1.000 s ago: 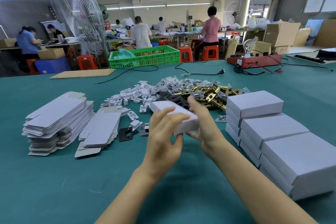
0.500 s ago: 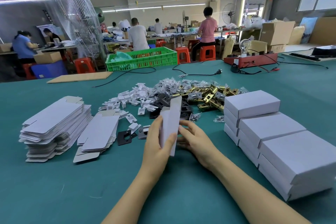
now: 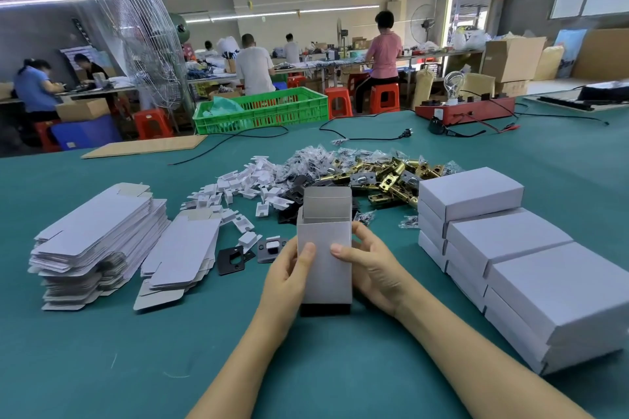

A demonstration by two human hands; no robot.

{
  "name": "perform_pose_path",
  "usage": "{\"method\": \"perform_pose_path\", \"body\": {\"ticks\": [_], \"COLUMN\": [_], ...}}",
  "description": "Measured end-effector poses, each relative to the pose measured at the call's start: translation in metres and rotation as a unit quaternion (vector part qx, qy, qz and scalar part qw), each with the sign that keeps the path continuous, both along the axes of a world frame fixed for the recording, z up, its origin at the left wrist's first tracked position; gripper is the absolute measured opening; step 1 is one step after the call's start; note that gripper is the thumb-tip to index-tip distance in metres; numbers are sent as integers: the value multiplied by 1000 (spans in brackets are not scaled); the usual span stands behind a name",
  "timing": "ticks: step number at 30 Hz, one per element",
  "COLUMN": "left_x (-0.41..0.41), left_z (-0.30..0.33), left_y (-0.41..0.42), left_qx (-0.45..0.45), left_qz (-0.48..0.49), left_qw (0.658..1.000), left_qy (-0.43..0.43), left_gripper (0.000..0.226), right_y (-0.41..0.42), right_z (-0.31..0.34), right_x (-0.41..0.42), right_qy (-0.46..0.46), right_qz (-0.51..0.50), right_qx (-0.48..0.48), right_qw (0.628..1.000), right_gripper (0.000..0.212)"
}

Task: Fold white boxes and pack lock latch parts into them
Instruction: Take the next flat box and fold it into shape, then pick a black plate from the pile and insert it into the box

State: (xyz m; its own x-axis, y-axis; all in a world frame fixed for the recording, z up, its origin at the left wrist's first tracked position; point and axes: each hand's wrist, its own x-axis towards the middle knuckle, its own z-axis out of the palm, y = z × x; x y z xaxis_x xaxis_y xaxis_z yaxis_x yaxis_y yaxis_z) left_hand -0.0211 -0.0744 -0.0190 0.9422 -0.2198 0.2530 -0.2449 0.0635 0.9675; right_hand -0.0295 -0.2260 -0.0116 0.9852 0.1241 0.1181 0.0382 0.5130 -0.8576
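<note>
We hold the white box (image 3: 325,260) upright on the green table (image 3: 102,367) (top flap open), left hand (image 3: 289,277) and right hand (image 3: 369,270) fingers curled around its sides, thumbs pressing its front.

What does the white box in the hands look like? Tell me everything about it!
The white box looks like thin cardboard, plain and unprinted. It stands upright on the green table, top open, with the back flap sticking up and greyish inside. The left hand and right hand grip its sides, thumbs pressed on the front. Its bottom edge looks dark.
</note>
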Motion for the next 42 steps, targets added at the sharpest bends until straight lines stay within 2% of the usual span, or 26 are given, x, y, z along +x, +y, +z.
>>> {"method": "perform_pose_path", "body": {"ticks": [2, 7, 12, 21, 24, 26, 30, 33, 34, 36, 37, 39, 41, 42], "left_x": [0, 2, 5, 10, 13, 14, 18, 17, 16, 13, 12, 12, 13, 14], "left_z": [0, 0, -2, -5, -7, -8, -9, -4, -2, -2, -1, 1, 1, 1], "left_y": [-1, 0, 4, 6, 5, 5, 8, 10, 9, 8, 8, 8, 9, 9], "left_qx": [-29, -58, -38, -28, -12, -12, -15, -7, 0, 10, 14, 16, 15, 15], "left_qz": [-28, -2, 29, 9, 25, 39, 76, 102, 102, 98, 96, 98, 98, 98], "left_qw": [999, 998, 999, 999, 999, 998, 995, 993, 993, 994, 994, 993, 993, 993], "left_qy": [29, 23, 26, 38, 38, 48, 62, 59, 58, 56, 56, 57, 62, 64], "left_gripper": [32, 37, 51, 37, 27, 25, 14, 28, 34, 28, 25, 33, 34, 31], "right_y": [4, 7, 7, 5, 4, 3, -6, -15, -19, -27, -31, -39, -46, -48], "right_z": [-1, -4, -8, -7, -5, -3, -8, 0, 4, 11, 13, 13, 9, 8], "right_x": [-1, 0, 1, 1, 1, 2, 10, 30, 42, 63, 71, 79, 85, 86], "right_qy": [-22, -45, -61, -64, -59, -43, 12, 17, 22, 41, 43, 41, 46, 66], "right_qz": [9, -111, -87, -79, -91, -141, -320, -364, -368, -370, -371, -349, -303, -280], "right_qx": [-13, -142, -140, -144, -178, -232, -381, -468, -507, -583, -628, -741, -830, -854], "right_qw": [1000, 983, 984, 984, 978, 962, 867, 805, 779, 722, 683, 573, 467, 433], "right_gripper": [48, 38, 32, 31, 30, 29, 22, 12, 17, 26, 26, 27, 49, 59]}}
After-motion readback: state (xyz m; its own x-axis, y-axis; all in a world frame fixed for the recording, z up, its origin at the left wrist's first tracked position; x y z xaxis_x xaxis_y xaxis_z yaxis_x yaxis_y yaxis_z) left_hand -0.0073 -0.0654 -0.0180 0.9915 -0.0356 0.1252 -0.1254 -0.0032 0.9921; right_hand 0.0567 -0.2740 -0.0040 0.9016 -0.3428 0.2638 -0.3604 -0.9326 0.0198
